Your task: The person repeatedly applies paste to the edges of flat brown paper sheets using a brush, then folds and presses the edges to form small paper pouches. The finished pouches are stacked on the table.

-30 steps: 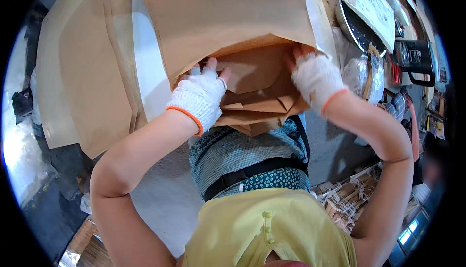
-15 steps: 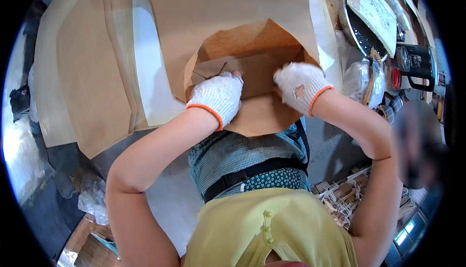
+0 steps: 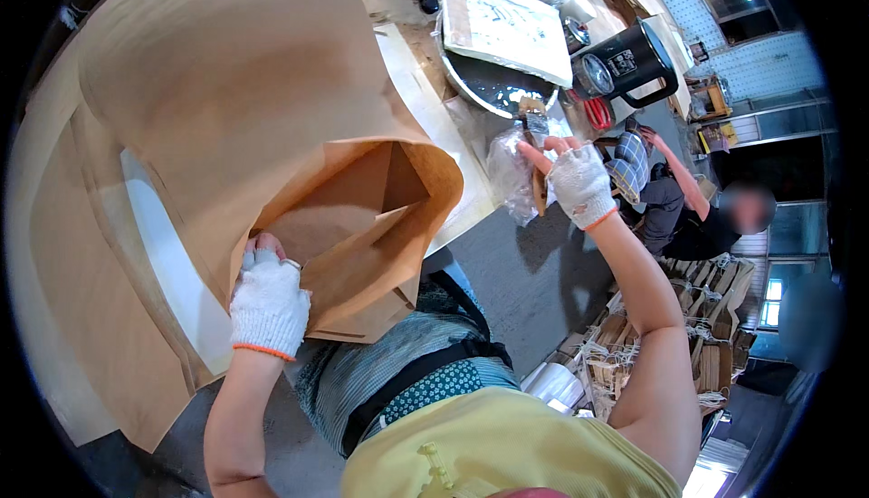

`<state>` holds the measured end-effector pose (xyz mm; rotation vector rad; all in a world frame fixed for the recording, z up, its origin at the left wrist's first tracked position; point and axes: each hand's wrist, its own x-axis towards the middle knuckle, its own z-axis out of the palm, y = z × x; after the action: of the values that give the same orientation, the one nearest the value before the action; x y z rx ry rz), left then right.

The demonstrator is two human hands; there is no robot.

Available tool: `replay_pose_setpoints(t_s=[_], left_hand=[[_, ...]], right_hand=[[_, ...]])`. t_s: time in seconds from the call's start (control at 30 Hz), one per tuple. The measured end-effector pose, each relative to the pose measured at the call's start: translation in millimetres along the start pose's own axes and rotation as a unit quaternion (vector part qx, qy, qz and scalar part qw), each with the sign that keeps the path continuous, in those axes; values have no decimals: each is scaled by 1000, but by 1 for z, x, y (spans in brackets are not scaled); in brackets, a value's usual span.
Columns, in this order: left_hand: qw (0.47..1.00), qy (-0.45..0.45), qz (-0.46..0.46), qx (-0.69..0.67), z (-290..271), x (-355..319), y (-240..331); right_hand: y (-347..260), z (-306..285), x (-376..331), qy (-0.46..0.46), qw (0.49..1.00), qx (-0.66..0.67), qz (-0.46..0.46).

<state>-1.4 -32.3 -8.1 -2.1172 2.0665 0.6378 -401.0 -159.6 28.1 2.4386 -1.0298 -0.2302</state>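
Observation:
A large brown paper bag (image 3: 353, 308) lies with its mouth spread toward me, showing the folded paper inside. My left hand (image 3: 270, 303), in a white fingerless knit glove with an orange cuff, is closed on the left edge of that mouth. Gloved the same way, my right hand (image 3: 579, 181) reaches out to the right, fingers stretched over the handle of a flat brush (image 3: 540, 192). Whether they touch it I cannot tell. The brush leans at the rim of a dark, wet-looking bowl (image 3: 484, 95), beside crumpled clear plastic (image 3: 509, 172).
A white, wrapped flat block (image 3: 507, 27) rests across the bowl. Beyond it stand a black mug (image 3: 634, 63) and a red-handled tool (image 3: 597, 110). More brown paper sheets (image 3: 100, 290) spread at left. Another person (image 3: 692, 199) sits at right, near tied bundles (image 3: 711, 317).
My view has swung right. My right hand has left the inside of the bag and moved to the brush by the bowl. My left hand now grips the bag's left edge.

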Motion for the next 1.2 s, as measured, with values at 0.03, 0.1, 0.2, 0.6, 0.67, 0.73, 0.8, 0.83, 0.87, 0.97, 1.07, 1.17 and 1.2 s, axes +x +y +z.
replay_pose_setpoints(t_s=[0.03,0.1,0.2,0.6,0.67,0.73,0.8,0.83,0.87,0.97,1.07,1.17,1.2], left_hand=[[1000,3,4,-3,1,3,3],[1000,9,7,-12,2,6,7],[1000,22,4,-10,5,1,-2],[996,58,59,-27,3,-15,3],[995,49,81,-42,8,-17,0],[992,71,84,-62,22,-16,-5],[988,100,100,-60,29,-16,-6],[985,116,121,-46,29,-16,-5],[980,132,142,-33,30,-16,-5],[987,117,57,-98,47,-14,-9],[988,100,25,-112,46,-12,-4],[972,104,-80,-195,38,-12,7],[987,112,-45,-109,34,-11,7]], right_hand=[[2,2,2,18,1000,12,-18],[10,-1,11,66,997,36,-27],[27,1,44,248,926,266,97],[24,41,67,147,559,677,456],[27,50,69,152,496,655,549],[33,70,60,141,465,646,588],[46,74,54,134,460,676,560],[46,76,52,145,443,683,562],[46,79,51,155,426,690,564],[45,77,50,110,413,678,598],[48,70,47,155,371,692,599],[46,66,46,121,422,672,597],[45,60,45,106,442,665,592]])
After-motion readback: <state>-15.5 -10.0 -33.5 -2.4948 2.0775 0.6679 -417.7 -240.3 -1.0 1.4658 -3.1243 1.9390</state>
